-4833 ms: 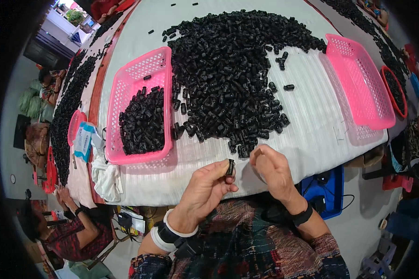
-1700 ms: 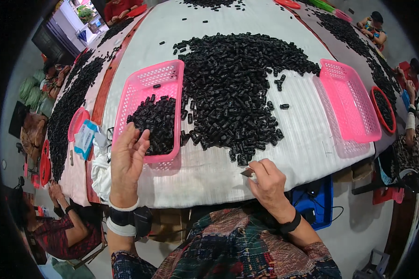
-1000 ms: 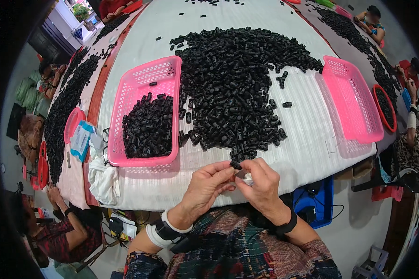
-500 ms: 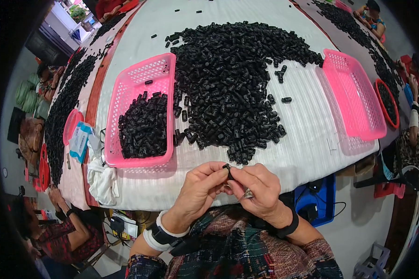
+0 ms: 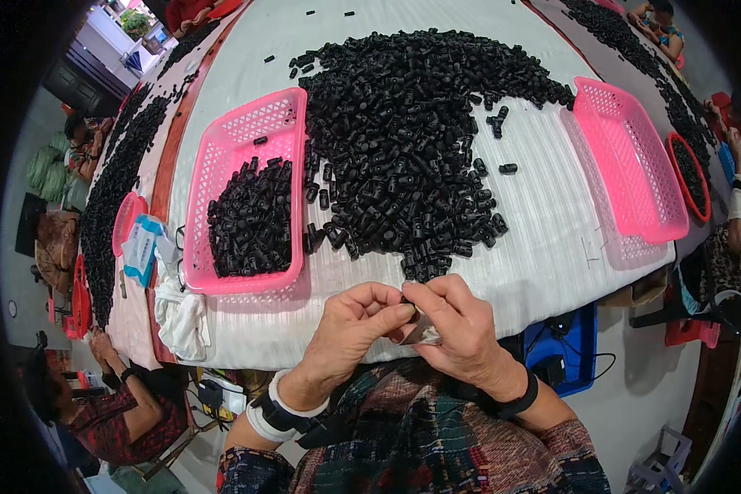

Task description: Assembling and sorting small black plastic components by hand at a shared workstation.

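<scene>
My left hand (image 5: 350, 329) is closed, pinching a small black cylindrical plastic piece (image 5: 407, 302) between thumb and forefinger; most of the piece is hidden by the fingers. My right hand (image 5: 461, 329) is closed too, its fingertips meeting the piece. A thin, silvery, blade-like tool (image 5: 420, 333) shows under its fingers. Just beyond both hands lies the tip of a large pile of black plastic pieces (image 5: 395, 156), short cylinders with holes. To the left stands a pink basket (image 5: 299, 189), partly filled with such pieces.
A second pink basket (image 5: 634, 165) stands on the right of the white-covered table (image 5: 535, 222). A white cloth (image 5: 181, 321) and a blue-and-white packet (image 5: 142, 247) lie left. Below the right table edge is a blue crate (image 5: 584, 346). Several people sit at neighbouring tables.
The black piece has sunk deeper between my fingertips and shows less. My right hand has turned, so that more of the silvery blade-like tool shows. The view has shifted slightly.
</scene>
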Motion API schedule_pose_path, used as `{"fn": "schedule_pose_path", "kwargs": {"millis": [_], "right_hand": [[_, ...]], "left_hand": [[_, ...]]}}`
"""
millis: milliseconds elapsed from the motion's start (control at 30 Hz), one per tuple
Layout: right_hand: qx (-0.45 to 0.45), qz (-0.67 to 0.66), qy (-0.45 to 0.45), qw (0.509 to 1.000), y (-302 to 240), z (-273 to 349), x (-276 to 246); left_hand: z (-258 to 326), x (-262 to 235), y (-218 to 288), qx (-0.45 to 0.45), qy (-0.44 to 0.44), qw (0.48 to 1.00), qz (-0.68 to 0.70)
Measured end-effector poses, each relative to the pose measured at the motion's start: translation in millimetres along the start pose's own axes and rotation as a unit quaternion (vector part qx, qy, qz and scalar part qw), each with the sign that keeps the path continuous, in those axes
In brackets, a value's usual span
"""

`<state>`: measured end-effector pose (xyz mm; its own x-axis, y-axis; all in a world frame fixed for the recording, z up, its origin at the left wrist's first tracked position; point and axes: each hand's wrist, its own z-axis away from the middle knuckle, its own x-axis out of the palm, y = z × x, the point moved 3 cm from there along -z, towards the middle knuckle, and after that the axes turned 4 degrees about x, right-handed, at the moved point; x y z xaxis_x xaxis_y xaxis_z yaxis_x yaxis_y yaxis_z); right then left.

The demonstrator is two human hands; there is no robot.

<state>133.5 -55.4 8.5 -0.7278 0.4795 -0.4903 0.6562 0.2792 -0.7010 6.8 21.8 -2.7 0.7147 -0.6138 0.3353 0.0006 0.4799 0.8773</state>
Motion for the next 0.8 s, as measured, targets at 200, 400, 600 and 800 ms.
{"fn": "schedule_pose_path", "kwargs": {"millis": [200,400,600,800], "right_hand": [[0.068,-0.123,0.025,0.990,3.6,2.7,-3.1],[0.073,-0.132,0.041,0.988,4.6,6.9,-3.4],[0.070,-0.115,0.053,0.989,0.9,6.8,-5.0],[-0.057,-0.029,0.127,0.990,-6.4,8.9,-8.6]], "left_hand": [[3.1,8.4,-2.8,-0.101,-0.092,0.968,0.213],[4.5,13.2,-9.5,-0.106,-0.087,0.960,0.244],[3.7,12.4,-16.9,-0.092,-0.070,0.961,0.251],[4.7,14.2,-22.7,-0.090,-0.047,0.963,0.249]]}}
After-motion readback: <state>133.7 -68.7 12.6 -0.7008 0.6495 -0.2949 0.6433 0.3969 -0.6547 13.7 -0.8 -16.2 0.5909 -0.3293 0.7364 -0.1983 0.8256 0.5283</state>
